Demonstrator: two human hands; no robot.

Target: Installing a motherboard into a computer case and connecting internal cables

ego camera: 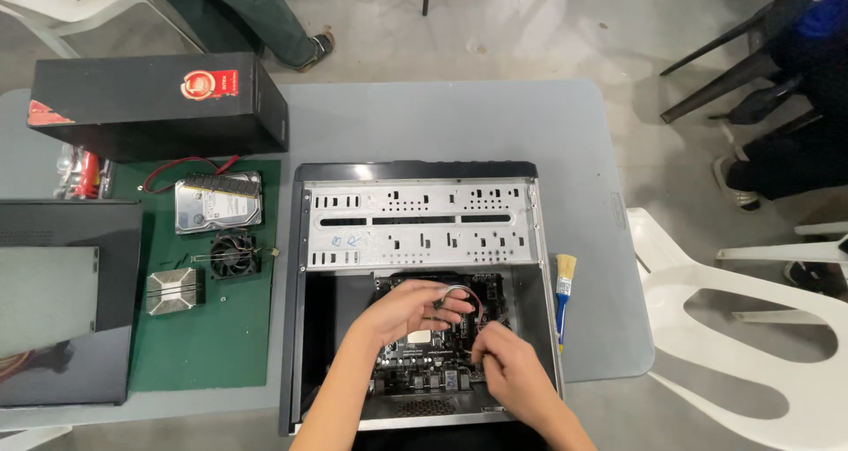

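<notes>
An open computer case lies on a grey table, with a black motherboard in its lower half. My left hand reaches over the board, and its fingers pinch a thin bundle of wires near the board's upper edge. My right hand rests lower on the right side of the board, fingers curled close to the board's surface. Whether it holds anything I cannot tell. The two hands are a short way apart.
A green mat left of the case carries a hard drive, a small fan and a metal heatsink. A black box stands behind it. A blue-handled brush lies right of the case. White chair at right.
</notes>
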